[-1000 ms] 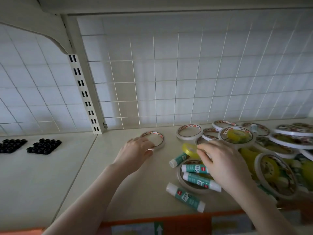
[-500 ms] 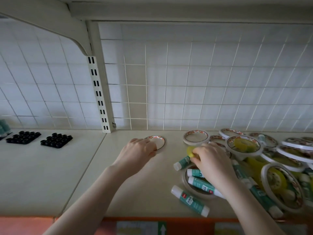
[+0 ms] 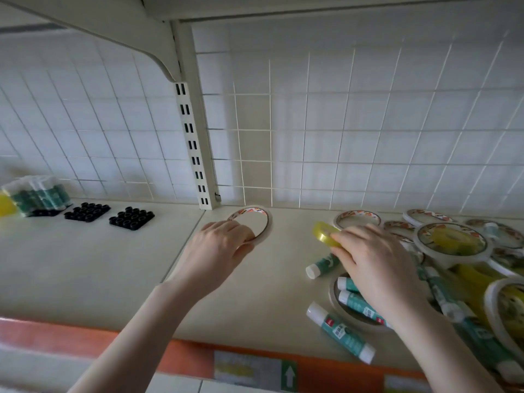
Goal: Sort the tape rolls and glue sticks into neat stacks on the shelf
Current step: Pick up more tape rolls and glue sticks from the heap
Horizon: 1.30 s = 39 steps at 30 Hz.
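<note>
My left hand [image 3: 219, 245] grips the near rim of a white tape roll [image 3: 262, 222] that lies flat near the back of the shelf [image 3: 255, 293]. My right hand [image 3: 377, 265] pinches a small yellow tape roll [image 3: 323, 234], lifted on edge above the shelf. Green-and-white glue sticks lie loose: one [image 3: 340, 333] near the front edge, one [image 3: 320, 266] under my right fingers, two [image 3: 360, 303] inside a flat tape roll. A jumble of white and yellow tape rolls [image 3: 450, 239] fills the right side.
On the left shelf section sit black moulded trays [image 3: 131, 218] and a pack of upright glue sticks [image 3: 37, 194] at the far left. A slotted upright post [image 3: 195, 154] divides the wire-grid back panel. An orange price strip [image 3: 255, 364] runs along the front edge.
The view has shifted left, bringing the glue-stick pack into sight. My right hand has lifted the yellow roll a little leftward; my left hand has stayed on the white roll.
</note>
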### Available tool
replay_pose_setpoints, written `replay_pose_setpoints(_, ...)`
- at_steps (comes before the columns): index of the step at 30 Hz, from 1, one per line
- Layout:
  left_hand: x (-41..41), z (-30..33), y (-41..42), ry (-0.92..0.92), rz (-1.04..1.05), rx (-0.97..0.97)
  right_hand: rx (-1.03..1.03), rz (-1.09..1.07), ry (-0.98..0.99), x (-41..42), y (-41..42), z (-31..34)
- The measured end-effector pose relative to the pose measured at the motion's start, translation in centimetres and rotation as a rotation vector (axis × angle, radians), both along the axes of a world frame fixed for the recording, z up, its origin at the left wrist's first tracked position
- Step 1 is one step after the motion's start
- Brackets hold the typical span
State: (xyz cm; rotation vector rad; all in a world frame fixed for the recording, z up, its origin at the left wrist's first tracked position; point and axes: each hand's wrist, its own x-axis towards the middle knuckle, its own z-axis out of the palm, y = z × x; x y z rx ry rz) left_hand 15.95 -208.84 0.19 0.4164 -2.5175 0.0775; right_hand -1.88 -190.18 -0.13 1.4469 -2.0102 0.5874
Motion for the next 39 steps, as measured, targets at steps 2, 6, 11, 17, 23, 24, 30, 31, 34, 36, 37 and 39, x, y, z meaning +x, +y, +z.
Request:
replay_pose_setpoints(2, 1.0, 0.2, -0.3, 0.010, 0.012, -0.001, -0.008, 0.037, 0.014, 0.7, -0.4, 0.0)
replay_pose_setpoints(6, 3.7, 0.9, -1.6, 0.040, 0.041, 0.026, -0.041, 0.070, 0.048, 2.8, -2.3, 0.0)
replay_pose_setpoints(11, 9.6, 1.4, -4.8, 0.068, 0.076, 0.012, -0.087, 0.132, 0.118, 7.4, -7.0, 0.1)
replay_pose_setpoints(17, 20.6, 1.3, -11.2, 0.013, 0.136, 0.003, -0.138, 0.209, 0.160, 16.4, -15.1, -0.3)
replay_pose_setpoints(23, 32.2, 1.2, -19.3, 0.010, 0.197, -0.013, -0.115, 0.301, 0.180, 25.3, -24.3, -0.6)
replay_pose_setpoints(24, 33.8, 1.3, -20.5, 0.011, 0.203, -0.018, -0.114, 0.313, 0.185, 26.5, -25.7, -0.5)
replay_pose_setpoints(30, 41.3, 1.5, -26.7, 0.002, 0.245, 0.000, -0.111, 0.367, 0.199, 32.7, -33.0, 0.9)
replay_pose_setpoints(31, 42.2, 1.4, -27.7, 0.005, 0.252, 0.013, -0.114, 0.388, 0.203, 33.4, -34.2, 1.1)
replay_pose_setpoints(34, 44.7, 1.1, -30.6, 0.026, 0.283, 0.053, -0.093, 0.426, 0.207, 35.2, -38.0, 1.4)
replay_pose_setpoints(36, 46.1, 0.8, -32.4, 0.037, 0.307, 0.060, -0.073, 0.436, 0.221, 36.1, -40.8, 1.5)
replay_pose_setpoints(37, 46.7, 0.8, -33.3, 0.045, 0.313, 0.054, -0.070, 0.443, 0.227, 36.5, -42.2, 1.5)
replay_pose_setpoints(39, 47.9, 0.8, -35.3, 0.048, 0.321, 0.037, -0.083, 0.463, 0.224, 37.4, -45.1, 1.8)
